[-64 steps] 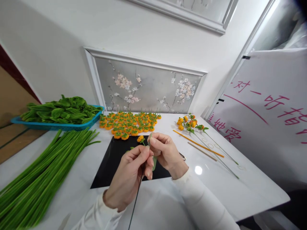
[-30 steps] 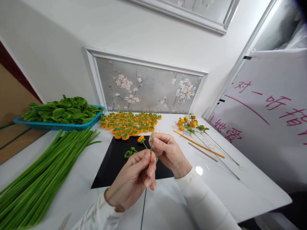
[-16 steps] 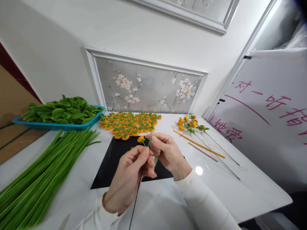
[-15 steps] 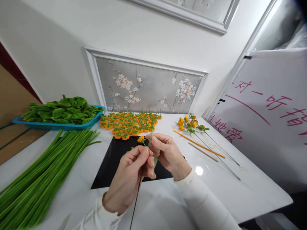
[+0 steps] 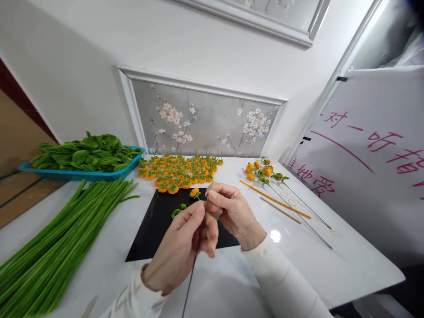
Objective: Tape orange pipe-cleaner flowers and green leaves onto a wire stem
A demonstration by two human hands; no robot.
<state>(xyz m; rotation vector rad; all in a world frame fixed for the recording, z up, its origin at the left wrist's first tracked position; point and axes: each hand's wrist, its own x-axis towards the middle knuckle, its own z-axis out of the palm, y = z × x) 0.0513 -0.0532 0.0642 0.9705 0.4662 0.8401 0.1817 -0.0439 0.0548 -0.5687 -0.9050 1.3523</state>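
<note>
My left hand (image 5: 180, 247) pinches a thin dark green wire stem (image 5: 190, 282) that runs down toward me. My right hand (image 5: 232, 211) is closed on the upper part of the same stem, with a strip of green tape or pipe cleaner between its fingers. A small orange flower head (image 5: 194, 192) on a short stalk sticks out just above my fingertips, and a green leaf piece (image 5: 176, 212) shows to the left of my left hand. Both hands hover over a black mat (image 5: 150, 234).
Several orange flower heads (image 5: 177, 170) lie at the back of the white table (image 5: 298, 260). A bundle of green pipe cleaners (image 5: 59, 234) lies on the left, a blue tray (image 5: 76, 174) of green leaves behind it. Finished stems (image 5: 265, 170) and two sticks (image 5: 274, 201) lie on the right.
My hands have kept twisting at the stem; the left hand's fingers shifted lower and the stem's lower end swung slightly. The green leaf piece shows again beside my left hand.
</note>
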